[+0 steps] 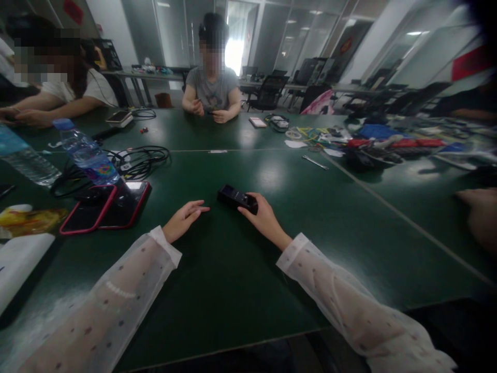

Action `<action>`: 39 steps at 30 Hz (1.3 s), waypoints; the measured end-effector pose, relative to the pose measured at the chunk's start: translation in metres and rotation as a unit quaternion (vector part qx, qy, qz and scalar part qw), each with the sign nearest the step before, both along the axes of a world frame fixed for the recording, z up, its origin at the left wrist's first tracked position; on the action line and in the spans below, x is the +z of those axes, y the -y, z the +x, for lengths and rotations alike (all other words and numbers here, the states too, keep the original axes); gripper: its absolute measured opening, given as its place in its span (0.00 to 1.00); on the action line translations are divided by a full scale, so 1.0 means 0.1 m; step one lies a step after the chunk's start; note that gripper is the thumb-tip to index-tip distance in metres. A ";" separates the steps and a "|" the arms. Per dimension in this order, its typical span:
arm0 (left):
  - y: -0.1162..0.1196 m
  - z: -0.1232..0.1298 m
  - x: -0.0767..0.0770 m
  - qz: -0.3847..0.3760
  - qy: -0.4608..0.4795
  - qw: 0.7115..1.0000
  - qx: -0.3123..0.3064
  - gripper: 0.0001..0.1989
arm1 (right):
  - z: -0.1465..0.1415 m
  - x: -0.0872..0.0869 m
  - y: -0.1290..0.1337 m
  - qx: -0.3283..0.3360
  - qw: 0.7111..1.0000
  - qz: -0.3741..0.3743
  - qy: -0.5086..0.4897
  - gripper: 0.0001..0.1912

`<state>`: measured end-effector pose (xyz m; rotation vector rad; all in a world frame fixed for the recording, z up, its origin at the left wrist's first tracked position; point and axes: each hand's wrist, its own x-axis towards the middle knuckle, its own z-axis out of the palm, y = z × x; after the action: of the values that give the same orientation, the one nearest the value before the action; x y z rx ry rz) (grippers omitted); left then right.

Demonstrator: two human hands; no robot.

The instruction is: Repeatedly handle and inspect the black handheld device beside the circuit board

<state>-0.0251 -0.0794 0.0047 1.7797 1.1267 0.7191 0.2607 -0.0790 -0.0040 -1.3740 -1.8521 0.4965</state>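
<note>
A small black handheld device [232, 196] with a dark screen and buttons is at the middle of the green table [217, 290]. My right hand [265, 216] grips its near right end, thumb on the near side and fingers over the far side. To the left of the device is my left hand [186, 218], its fingers stretched out toward it and apart from it, holding nothing. What kind of device it is, I cannot tell for sure.
Left: two red-edged phones [134, 210], a water bottle [87, 155], black cables [149, 155] and a white box [23, 264]. A wrench [315, 162] lies right of centre, before a pile of cables and tools [373, 145]. A person [213, 83] sits opposite; another's hand [479, 207] shows at right.
</note>
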 end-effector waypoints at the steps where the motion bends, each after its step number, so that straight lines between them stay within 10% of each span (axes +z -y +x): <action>1: 0.02 0.02 -0.01 0.037 -0.038 0.999 -0.004 0.24 | 0.00 0.00 0.00 -0.005 1.000 0.002 0.005 0.25; 9: 0.15 0.15 -0.10 0.220 -0.304 0.926 -0.040 0.26 | 0.00 0.00 0.01 0.029 0.997 0.042 0.053 0.31; 39: 0.14 0.13 -0.12 0.228 -0.311 0.922 -0.042 0.27 | -0.04 0.10 0.09 0.020 0.997 0.071 0.002 0.28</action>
<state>-0.0118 -0.0930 -0.0070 2.5519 1.3486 0.3774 0.2568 -0.0877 0.0062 -1.2457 -1.8837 0.3758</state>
